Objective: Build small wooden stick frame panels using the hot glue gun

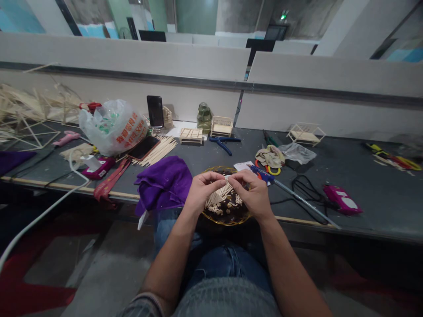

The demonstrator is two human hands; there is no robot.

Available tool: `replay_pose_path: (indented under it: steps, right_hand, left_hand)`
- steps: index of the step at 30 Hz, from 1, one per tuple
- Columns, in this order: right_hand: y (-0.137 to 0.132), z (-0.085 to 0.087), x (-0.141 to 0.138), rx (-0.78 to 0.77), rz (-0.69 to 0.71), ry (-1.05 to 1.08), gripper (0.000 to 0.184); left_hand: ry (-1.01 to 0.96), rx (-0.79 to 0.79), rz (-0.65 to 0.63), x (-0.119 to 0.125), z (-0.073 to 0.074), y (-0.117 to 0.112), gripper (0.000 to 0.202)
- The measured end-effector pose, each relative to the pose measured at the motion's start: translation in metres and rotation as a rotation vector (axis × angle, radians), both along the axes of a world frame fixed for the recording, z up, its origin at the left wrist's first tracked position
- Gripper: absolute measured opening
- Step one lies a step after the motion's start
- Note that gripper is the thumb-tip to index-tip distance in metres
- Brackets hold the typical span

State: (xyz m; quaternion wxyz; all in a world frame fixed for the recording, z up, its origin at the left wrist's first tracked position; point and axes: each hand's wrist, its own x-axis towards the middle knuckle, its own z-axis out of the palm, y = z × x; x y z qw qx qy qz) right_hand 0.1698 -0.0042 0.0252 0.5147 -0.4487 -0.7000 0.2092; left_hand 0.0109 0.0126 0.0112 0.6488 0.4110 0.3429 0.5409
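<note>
Both hands meet above a round basket point(228, 223) with a yellow rim at the table's front edge. My left hand point(206, 189) is closed in a pinch, its thumb and forefinger at a tiny pale piece. Facing it, my right hand point(253, 193) pinches at the same spot. What they hold is mostly covered by the fingertips and too small to name. Inside the basket lie short wooden sticks point(218, 197) and many little cut wooden bits point(216, 210). A blue glue gun point(262, 173) rests just beyond my right hand.
Left of the basket lies a purple cloth point(165, 180), with loose wooden sticks point(157, 152) behind it. Small stick-built benches point(222, 127) stand along the partition. Blue pliers point(224, 143), a plastic bag point(114, 127), a metal rod point(304, 202) and a magenta power strip point(342, 200) occupy the table.
</note>
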Motion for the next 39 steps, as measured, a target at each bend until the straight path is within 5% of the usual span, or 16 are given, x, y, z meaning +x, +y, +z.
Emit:
replay_pose_path:
  steps: [22,27,30,34,39]
  right_hand:
    - [0.002,0.003,0.001,-0.045,0.017,0.024,0.013]
    - [0.007,0.0,0.009,-0.053,-0.037,0.004,0.014]
    - [0.01,-0.002,0.024,-0.057,-0.066,-0.096,0.012]
    - [0.009,-0.009,0.043,-0.197,0.06,-0.4,0.01]
    - [0.004,-0.022,0.038,-0.327,0.183,-0.662,0.012]
  left_hand:
    - [0.091,0.048,-0.024,-0.002,-0.003,0.001,0.028]
    - [0.097,0.05,0.053,-0.009,0.001,0.004,0.029]
    - [0.101,0.078,0.112,-0.015,0.002,0.005,0.029]
    - [0.102,0.12,0.145,-0.017,0.0,0.006,0.029]
    - [0.077,0.146,0.171,-0.016,-0.005,0.007,0.029]
